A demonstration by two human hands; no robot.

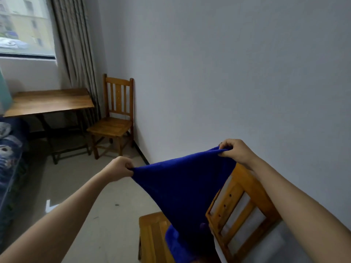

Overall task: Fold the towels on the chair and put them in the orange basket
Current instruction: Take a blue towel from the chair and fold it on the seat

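Both hands clenched on towel point(182, 186) corners: left hand point(119, 168) low, right hand point(234, 150) higher, arms outstretched over chair point(241, 211).

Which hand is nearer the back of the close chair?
Right. The right hand holds a towel corner just above the chair back; the left hand grips the other corner, out over the floor.

One head-worn wide-angle view looks forward and down, close over the near chair point(241, 211) at lower right, a wall corner far at upper left.
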